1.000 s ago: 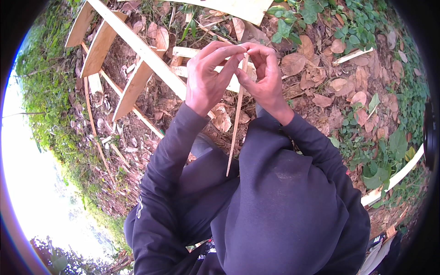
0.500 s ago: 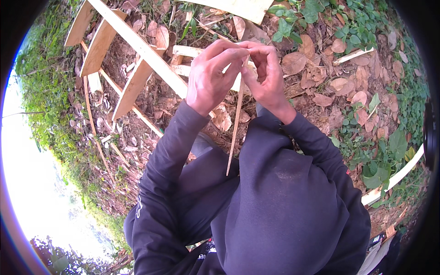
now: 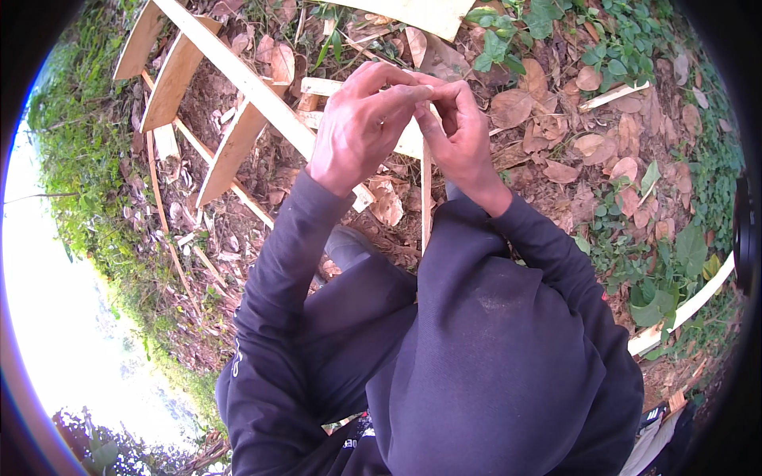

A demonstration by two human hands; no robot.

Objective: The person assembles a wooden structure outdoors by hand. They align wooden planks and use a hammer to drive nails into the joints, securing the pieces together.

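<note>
We saw the right hand (image 3: 459, 147) pinching the strip (image 3: 426, 190) near its top; the left hand (image 3: 365, 119) met it at the fingertips, though whether that one gripped anything we could not tell. The strip hung below both, its lower end hidden behind the dark cloth (image 3: 492, 341). We judged that cloth could snag it, and a sharp lift might then snap it (it looked thin). The beam (image 3: 246, 75) ended near the left wrist, crowding that side; rightward, the leafy ground (image 3: 583, 202) offered more room, below the board's (image 3: 429, 14) near corner.
</note>
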